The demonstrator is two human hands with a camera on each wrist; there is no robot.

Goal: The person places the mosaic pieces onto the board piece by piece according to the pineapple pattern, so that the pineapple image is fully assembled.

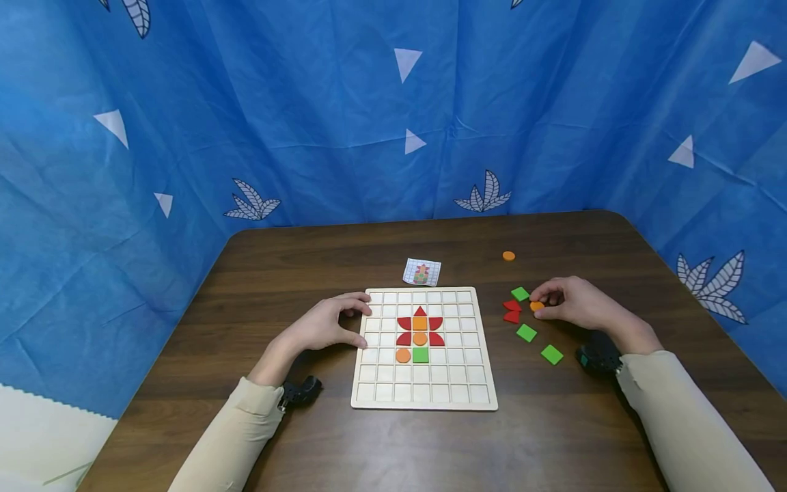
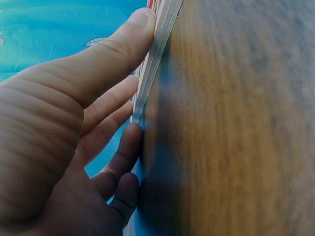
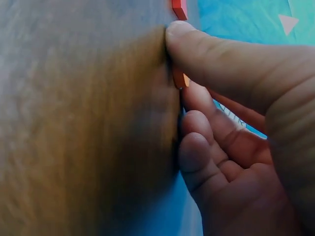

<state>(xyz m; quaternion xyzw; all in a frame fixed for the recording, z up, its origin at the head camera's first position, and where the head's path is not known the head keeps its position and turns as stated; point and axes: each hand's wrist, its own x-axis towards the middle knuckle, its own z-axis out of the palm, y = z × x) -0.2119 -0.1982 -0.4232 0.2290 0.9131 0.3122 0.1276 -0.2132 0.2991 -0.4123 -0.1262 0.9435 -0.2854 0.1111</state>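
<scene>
Orange disc (image 1: 537, 307): at the tabletop (image 1: 424, 454), right of the board (image 1: 458, 374), pinched in the right hand (image 1: 579, 303); best lifted clear of the red pieces (image 1: 512, 317). Left hand (image 1: 320, 324): unclenched, touching the board's left edge.

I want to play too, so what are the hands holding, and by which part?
The right hand pinches an orange disc by its rim. The left hand only touches the board, at its left edge.

left sleeve (image 1: 227, 437): beige | right sleeve (image 1: 688, 413): beige | left wrist camera (image 1: 302, 392): black | right wrist camera (image 1: 599, 359): black, teal patch (image 1: 583, 359)
</scene>
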